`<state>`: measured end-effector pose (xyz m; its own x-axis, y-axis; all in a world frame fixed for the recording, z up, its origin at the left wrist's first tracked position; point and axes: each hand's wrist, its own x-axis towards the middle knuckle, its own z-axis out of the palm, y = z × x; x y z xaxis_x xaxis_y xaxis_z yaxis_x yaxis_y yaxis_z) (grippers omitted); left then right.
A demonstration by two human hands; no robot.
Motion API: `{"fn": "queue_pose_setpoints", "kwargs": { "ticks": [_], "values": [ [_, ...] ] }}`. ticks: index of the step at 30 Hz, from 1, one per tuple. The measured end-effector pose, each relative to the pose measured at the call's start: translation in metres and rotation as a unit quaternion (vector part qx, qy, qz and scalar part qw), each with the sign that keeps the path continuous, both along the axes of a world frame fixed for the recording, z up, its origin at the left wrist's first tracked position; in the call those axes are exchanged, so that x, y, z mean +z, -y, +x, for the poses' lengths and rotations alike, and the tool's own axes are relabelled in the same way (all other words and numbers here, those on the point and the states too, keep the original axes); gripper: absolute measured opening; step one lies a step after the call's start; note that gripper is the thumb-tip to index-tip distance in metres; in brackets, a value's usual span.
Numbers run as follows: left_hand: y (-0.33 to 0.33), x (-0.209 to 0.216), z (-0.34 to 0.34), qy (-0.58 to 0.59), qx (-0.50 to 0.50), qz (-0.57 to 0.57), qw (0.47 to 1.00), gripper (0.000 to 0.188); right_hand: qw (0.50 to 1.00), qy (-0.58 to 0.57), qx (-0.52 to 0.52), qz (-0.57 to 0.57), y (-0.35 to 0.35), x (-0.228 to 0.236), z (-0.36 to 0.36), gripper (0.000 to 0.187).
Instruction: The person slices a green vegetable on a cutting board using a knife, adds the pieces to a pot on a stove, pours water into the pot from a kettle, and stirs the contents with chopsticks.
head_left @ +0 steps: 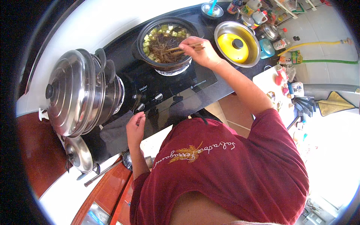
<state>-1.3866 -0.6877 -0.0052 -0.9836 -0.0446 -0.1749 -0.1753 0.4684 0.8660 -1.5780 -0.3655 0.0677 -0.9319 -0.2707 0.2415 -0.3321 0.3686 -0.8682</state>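
Right hand (204, 52): is grasping a pair of wooden chopsticks (174, 48), the fingers closing around them from the right side of the pot.
Chopsticks in the grip: are passing under the fingers, with the front lengths jutting out left of the hand and short rear ends showing by the knuckles.
Chopstick direction: the tips are pointing left and slightly near, the long axis running roughly left to right; the two sticks are lying side by side, slightly apart.
Chopstick tips: are reaching into brown strands (161, 47) inside the dark pot (168, 67).
Pot: is standing on the far part of the black stove (129, 71), with pale green chunks (151, 36) surrounding the strands.
Left hand (135, 129): is curling loosely just near of a stove knob (141, 108); whether it is holding anything, I cannot tell.
Right of the pot: a metal basin (256, 45) is holding a yellow lid (225, 43).
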Motion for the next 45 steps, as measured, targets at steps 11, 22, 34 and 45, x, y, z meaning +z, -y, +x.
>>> {"fn": "queue_pose_setpoints", "kwargs": {
  "ticks": [11, 22, 34, 45],
  "values": [
    [-0.004, 0.002, 0.005, -0.001, -0.004, -0.004, 1.0, 0.021, 0.958, -0.226, -0.142, 0.109, -0.012, -0.004, -0.038, 0.02],
    [0.004, -0.003, 0.016, 0.008, 0.023, -0.02, 1.0, 0.02, 0.985, -0.032, -0.161, 0.045, -0.028, 0.042, -0.054, 0.034],
    [-0.004, 0.004, 0.008, -0.004, 0.02, -0.017, 1.0, 0.019, 0.972, -0.128, -0.173, 0.098, -0.021, -0.024, -0.092, 0.03],
    [-0.015, 0.011, 0.009, 0.009, 0.008, -0.022, 1.0, 0.02, 0.961, -0.213, -0.139, 0.11, -0.011, -0.028, -0.084, 0.027]
  ]
}}
